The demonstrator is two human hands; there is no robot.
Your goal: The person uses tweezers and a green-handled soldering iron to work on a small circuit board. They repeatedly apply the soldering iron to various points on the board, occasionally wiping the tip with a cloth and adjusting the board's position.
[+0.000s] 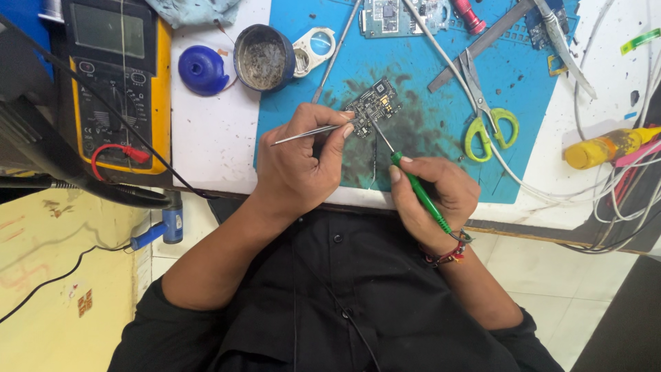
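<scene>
Currently, left fingers [342, 129] clamp tweezers [311, 132], right fingers [398, 167] clamp probe [420, 196]; both tips meet board [372, 105] just beyond the fingertips.

Grey rectangular screen [108, 31] on yellow multimeter [117, 83] (far left); blank.

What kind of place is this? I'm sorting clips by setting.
Probably an electronics repair bench: a small circuit board worked on over a blue work mat, a yellow multimeter, and a tin of flux or paste.
</scene>
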